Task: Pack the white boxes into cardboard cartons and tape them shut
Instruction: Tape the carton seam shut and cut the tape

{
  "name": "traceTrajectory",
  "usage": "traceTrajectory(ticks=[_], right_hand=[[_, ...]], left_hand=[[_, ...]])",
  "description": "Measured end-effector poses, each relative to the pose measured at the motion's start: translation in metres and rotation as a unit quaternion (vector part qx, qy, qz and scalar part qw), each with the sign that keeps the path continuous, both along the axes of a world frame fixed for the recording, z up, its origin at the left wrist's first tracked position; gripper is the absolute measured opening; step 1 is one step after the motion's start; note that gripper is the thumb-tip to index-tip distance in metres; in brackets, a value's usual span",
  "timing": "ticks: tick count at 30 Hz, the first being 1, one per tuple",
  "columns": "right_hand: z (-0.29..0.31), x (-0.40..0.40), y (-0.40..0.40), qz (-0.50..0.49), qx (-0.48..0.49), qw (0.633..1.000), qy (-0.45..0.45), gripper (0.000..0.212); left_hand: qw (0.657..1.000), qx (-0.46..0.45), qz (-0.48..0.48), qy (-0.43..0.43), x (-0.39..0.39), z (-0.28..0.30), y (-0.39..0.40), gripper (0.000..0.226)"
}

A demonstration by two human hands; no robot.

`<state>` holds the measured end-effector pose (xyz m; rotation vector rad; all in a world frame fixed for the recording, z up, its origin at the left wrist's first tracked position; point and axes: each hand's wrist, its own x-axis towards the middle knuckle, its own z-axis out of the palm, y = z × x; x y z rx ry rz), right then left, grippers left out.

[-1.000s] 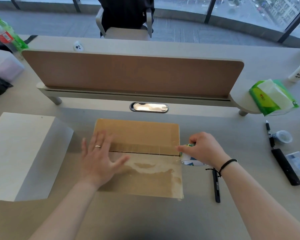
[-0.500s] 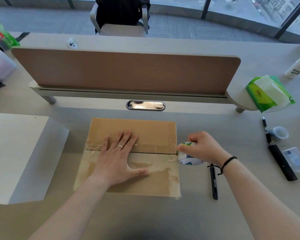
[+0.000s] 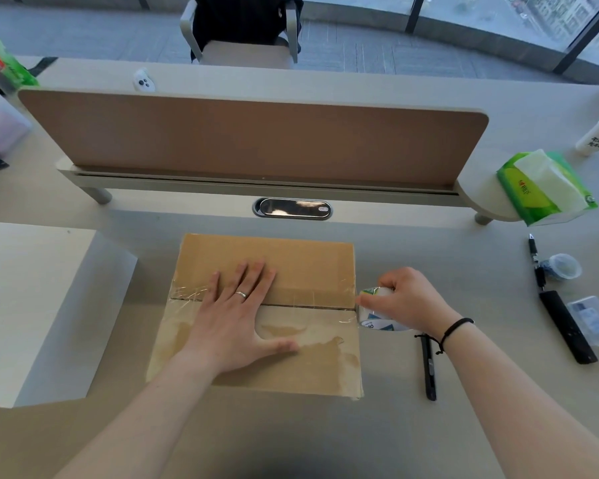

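Left hand (image 3: 237,318) — fingers spread flat, pressing the closed flaps of the brown cardboard carton (image 3: 312,267) across its taped centre seam. Right hand (image 3: 407,299) — curled round a roll of clear tape (image 3: 377,314) at the carton's right edge. Plain white box (image 3: 32,305) stands left of the carton; black pen (image 3: 427,369) lies right of it.

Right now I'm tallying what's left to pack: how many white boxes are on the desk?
1. The white box stands at the desk's left edge, left of the cardboard carton, partly cut off by the frame. Any already inside the closed carton would be hidden.
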<state>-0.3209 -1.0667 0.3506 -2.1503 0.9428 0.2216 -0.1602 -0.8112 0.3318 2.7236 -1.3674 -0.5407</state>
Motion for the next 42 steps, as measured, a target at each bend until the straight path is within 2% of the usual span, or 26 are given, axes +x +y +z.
traceTrajectory(ticks=[12, 17, 20, 22, 25, 31, 38, 42], right_hand=[[-0.003, 0.002, -0.001, 0.010, -0.007, 1.000, 0.022, 0.058], [-0.008, 0.000, 0.000, -0.002, 0.005, 1.000, 0.010, 0.056], [-0.009, -0.002, -0.001, -0.012, 0.013, 1.000, 0.002, 0.054], [-0.010, -0.003, -0.002, -0.019, 0.019, 1.000, -0.006, 0.052], [-0.012, -0.007, -0.004, -0.027, 0.037, 0.999, -0.022, 0.048], [-0.010, -0.012, -0.005, -0.040, 0.058, 0.997, -0.032, 0.051], [-0.014, -0.012, -0.008, -0.044, 0.067, 0.996, -0.027, 0.052], [-0.016, -0.011, -0.008, -0.043, 0.066, 0.997, -0.021, 0.052]], left_hand=[[0.998, 0.044, -0.035, -0.012, -0.006, -0.001, -0.005, 0.115], [0.990, 0.034, -0.136, 0.006, -0.038, 0.000, -0.035, 0.110], [0.983, 0.021, -0.181, 0.031, -0.075, -0.003, -0.064, 0.121], [0.985, 0.037, -0.165, 0.035, -0.094, -0.004, -0.078, 0.128], [0.988, 0.046, -0.147, 0.027, -0.101, -0.003, -0.084, 0.126], [0.990, 0.010, -0.137, 0.041, -0.074, -0.008, -0.066, 0.100], [1.000, 0.015, -0.004, 0.016, -0.010, -0.008, -0.002, 0.091], [0.998, 0.030, 0.057, 0.012, 0.012, -0.008, 0.021, 0.095]])
